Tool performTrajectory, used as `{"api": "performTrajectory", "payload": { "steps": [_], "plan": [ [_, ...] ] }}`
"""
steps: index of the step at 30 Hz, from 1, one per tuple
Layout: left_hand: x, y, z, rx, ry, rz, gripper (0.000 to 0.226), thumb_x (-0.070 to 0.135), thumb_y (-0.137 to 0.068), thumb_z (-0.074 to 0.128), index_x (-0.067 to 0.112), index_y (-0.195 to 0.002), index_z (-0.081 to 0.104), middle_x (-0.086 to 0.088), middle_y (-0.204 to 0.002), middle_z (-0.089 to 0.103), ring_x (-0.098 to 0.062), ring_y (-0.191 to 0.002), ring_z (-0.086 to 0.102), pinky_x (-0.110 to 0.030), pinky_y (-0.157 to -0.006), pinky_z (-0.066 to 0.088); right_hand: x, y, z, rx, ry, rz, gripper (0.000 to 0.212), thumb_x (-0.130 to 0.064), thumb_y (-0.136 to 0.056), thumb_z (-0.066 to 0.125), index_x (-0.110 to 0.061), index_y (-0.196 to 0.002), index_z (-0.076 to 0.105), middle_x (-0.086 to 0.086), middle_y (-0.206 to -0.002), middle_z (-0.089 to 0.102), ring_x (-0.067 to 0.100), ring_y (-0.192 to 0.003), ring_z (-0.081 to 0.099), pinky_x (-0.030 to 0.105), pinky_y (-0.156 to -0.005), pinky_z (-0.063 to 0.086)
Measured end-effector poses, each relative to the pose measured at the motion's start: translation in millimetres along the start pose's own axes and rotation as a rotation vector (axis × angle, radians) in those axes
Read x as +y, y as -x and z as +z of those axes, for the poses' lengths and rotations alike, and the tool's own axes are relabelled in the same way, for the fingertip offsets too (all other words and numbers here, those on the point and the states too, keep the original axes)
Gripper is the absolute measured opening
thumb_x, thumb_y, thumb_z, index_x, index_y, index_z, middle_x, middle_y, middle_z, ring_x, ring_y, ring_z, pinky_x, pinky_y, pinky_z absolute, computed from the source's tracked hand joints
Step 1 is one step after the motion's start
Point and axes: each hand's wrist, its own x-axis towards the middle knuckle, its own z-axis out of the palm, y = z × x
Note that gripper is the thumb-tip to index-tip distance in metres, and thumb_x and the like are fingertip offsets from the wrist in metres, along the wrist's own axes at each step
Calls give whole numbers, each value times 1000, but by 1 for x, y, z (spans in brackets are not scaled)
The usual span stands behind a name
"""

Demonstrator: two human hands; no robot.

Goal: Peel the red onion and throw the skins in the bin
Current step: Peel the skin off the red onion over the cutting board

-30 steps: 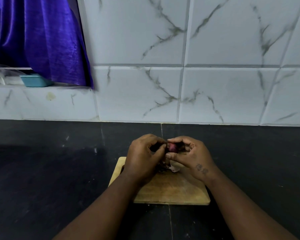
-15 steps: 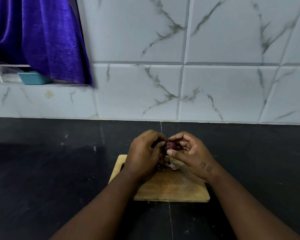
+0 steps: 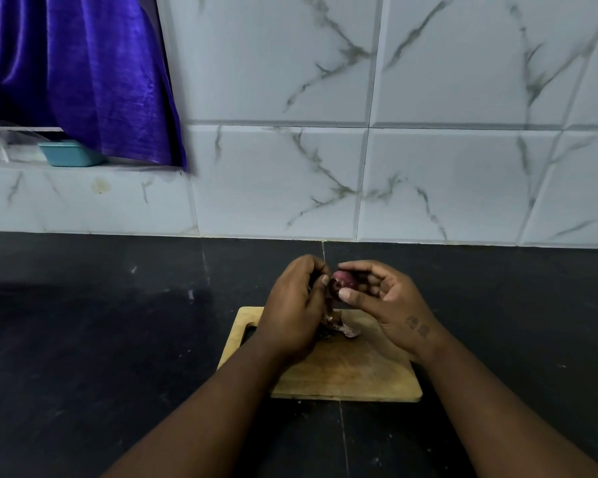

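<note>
Head view is showing my right hand [image 3: 387, 298] pinching the red onion [image 3: 346, 280] above the cutting board [image 3: 353, 370], while my left hand [image 3: 296, 312], touching it from the left, is gripping loose skin [image 3: 331, 298] and pulling it downward toward the skins [image 3: 339, 327] lying below.

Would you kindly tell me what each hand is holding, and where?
The right hand pinches the red onion between thumb and fingertips; the left hand grips its loosened skin.

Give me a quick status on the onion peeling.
Right hand holds red onion above cutting board. Left hand pinches a skin strip off it. Loose skins on board. No bin in view.
</note>
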Motion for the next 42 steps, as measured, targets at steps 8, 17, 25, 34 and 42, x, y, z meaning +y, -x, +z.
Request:
{"api": "performTrajectory", "payload": {
  "steps": [8, 17, 25, 34, 42],
  "plan": [
    [-2, 0, 0, -3, 54, 22, 16, 19, -109, 51, 26, -115, 64, 12, -106, 65, -5, -97, 63, -26, -78, 55, -3, -1, 3, -1, -141, 88, 34, -9, -87, 74, -10, -122, 68, 14, -112, 77, 29, -101, 76, 29, -76, 60],
    [-6, -1, 1, 76, 81, 69, 12, 11, -94, 77, 21, -101, 77, 11, -96, 71, -11, -93, 69, -37, -77, 60, -4, 1, -1, -14, -76, 31, 36, -5, -88, 75, -13, -123, 72, 8, -118, 77, 22, -111, 73, 33, -87, 60],
    [-6, -2, 0, 91, 117, 118, 19, 4, -92, 78, 17, -105, 83, 9, -96, 76, -12, -94, 74, -30, -79, 62, -10, 3, 0, -19, -15, 49, 32, -2, -95, 67, -16, -123, 73, 1, -110, 80, 17, -99, 77, 23, -72, 57],
    [-1, -3, -4, 82, -82, 210, 15, 9, -96, 74, 18, -107, 80, 10, -98, 72, -4, -90, 69, -20, -76, 59, -11, 3, 1, -26, 9, 49, 32, -1, -94, 68, -14, -123, 73, 1, -108, 80, 15, -97, 76, 20, -73, 56],
    [-3, -1, 4, 58, 105, -9, 11, 15, -102, 64, 23, -99, 70, 4, -96, 68, -16, -88, 68, -43, -74, 62, -10, 2, 5, -39, -65, 85, 28, 1, -95, 65, -15, -116, 75, 6, -105, 80, 17, -94, 76, 21, -71, 56]
  ]
}}
